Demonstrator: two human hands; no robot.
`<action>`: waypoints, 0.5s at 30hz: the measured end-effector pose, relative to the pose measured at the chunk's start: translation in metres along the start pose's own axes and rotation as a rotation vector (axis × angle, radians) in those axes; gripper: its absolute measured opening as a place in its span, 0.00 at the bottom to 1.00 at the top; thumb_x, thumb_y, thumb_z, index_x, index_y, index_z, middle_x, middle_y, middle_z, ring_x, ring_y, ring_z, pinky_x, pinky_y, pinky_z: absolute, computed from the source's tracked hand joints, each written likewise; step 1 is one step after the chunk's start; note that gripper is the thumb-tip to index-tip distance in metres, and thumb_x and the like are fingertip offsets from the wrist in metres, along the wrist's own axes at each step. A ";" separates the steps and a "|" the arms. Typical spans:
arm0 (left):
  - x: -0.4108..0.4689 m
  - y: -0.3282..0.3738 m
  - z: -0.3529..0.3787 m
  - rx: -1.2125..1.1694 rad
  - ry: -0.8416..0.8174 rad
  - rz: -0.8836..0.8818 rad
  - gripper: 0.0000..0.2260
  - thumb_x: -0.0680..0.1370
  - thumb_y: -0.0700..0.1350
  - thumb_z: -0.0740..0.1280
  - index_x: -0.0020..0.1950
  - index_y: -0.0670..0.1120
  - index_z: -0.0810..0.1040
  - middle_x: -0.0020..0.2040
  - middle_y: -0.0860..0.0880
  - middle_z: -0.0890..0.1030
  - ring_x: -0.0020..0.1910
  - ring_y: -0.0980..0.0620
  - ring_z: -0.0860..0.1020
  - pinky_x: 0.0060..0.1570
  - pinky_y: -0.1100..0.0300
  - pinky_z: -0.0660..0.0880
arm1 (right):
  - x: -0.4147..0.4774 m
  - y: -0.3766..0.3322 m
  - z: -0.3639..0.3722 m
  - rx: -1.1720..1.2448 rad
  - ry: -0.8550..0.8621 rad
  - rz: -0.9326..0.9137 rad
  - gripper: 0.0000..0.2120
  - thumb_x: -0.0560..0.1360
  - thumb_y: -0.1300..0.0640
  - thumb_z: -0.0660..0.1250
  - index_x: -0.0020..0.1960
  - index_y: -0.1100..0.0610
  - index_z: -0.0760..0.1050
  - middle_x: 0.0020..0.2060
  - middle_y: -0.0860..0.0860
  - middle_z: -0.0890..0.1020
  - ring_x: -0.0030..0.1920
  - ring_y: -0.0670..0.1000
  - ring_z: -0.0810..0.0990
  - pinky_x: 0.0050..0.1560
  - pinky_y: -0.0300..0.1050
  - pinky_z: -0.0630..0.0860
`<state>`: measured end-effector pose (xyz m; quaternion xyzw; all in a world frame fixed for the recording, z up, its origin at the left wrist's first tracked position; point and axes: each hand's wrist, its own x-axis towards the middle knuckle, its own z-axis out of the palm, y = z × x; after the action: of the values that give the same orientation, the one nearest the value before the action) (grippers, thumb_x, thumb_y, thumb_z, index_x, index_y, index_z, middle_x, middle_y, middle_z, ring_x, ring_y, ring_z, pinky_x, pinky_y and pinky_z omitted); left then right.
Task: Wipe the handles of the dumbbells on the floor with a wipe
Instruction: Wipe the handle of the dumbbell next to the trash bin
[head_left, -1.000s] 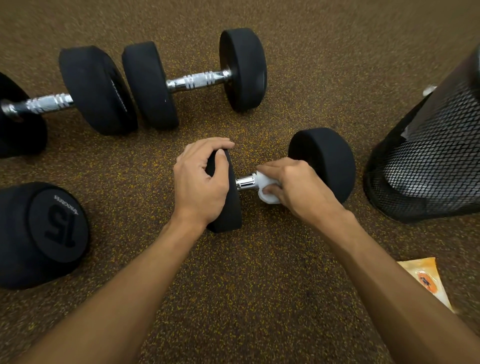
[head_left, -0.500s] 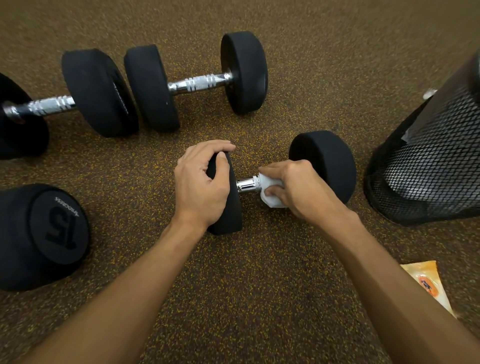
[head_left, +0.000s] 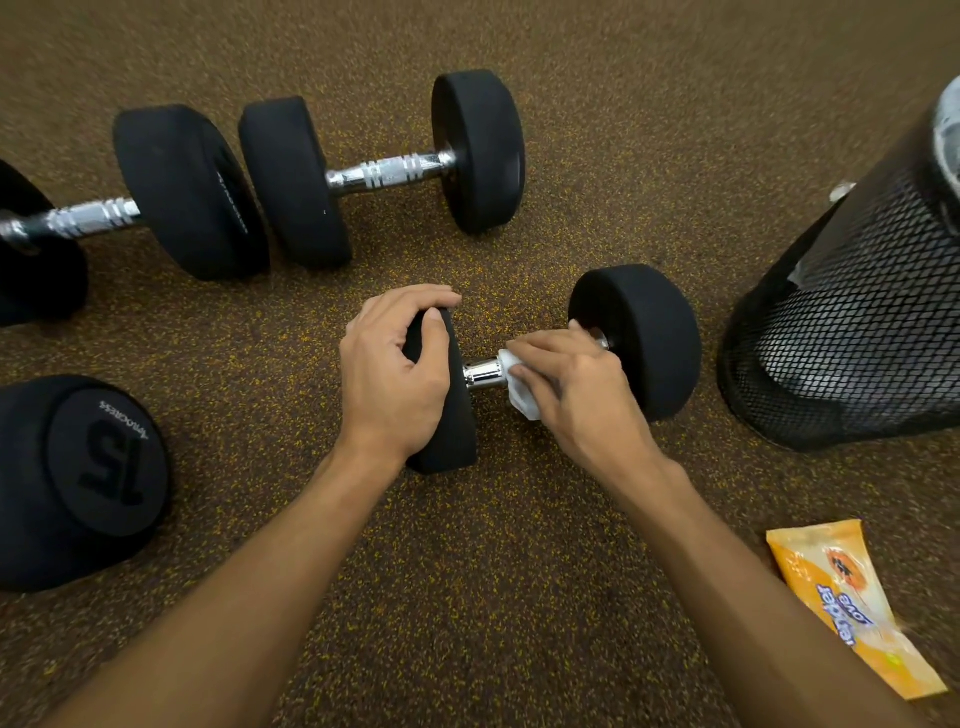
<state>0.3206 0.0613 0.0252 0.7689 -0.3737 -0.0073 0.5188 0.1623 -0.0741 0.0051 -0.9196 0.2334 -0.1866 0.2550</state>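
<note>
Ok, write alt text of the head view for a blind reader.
A person's right hand wraps a white wipe round a dumbbell's chrome handle while the left hand grips its left weight. Other dumbbells, a mesh bin and an orange packet sit nearby.

Under the right hand (head_left: 582, 395), glossy chrome handle (head_left: 483, 373); matt black rubbery heads (head_left: 644, 338); speckled, grainy floor (head_left: 493, 571).

The large numeral "15" is moulded on the end face of the dumbbell head (head_left: 104, 467) at lower left; small white brand lettering along its rim is too fine to read reliably. The orange packet (head_left: 852, 608) bears blue lettering including "love".
</note>
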 end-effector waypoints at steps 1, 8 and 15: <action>0.000 0.000 0.000 0.002 0.000 0.001 0.12 0.84 0.43 0.64 0.58 0.48 0.87 0.58 0.57 0.85 0.63 0.59 0.80 0.69 0.50 0.75 | 0.001 -0.002 0.003 0.028 0.008 -0.020 0.12 0.83 0.57 0.70 0.64 0.59 0.85 0.61 0.51 0.86 0.63 0.51 0.81 0.81 0.54 0.63; 0.001 0.002 0.000 0.003 0.003 -0.009 0.12 0.84 0.44 0.64 0.57 0.49 0.87 0.57 0.58 0.85 0.62 0.59 0.80 0.69 0.50 0.75 | -0.001 0.006 0.005 0.064 0.123 0.025 0.11 0.83 0.57 0.70 0.61 0.56 0.87 0.59 0.49 0.87 0.62 0.48 0.82 0.81 0.56 0.64; 0.001 0.001 -0.001 0.005 -0.002 -0.005 0.12 0.84 0.43 0.63 0.58 0.49 0.87 0.58 0.58 0.85 0.62 0.59 0.80 0.69 0.52 0.74 | -0.004 0.001 0.011 0.059 0.124 -0.024 0.11 0.83 0.59 0.71 0.64 0.57 0.86 0.61 0.50 0.87 0.64 0.47 0.82 0.82 0.51 0.62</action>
<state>0.3207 0.0615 0.0270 0.7711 -0.3722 -0.0083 0.5165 0.1638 -0.0682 -0.0053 -0.9010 0.2321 -0.2530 0.2651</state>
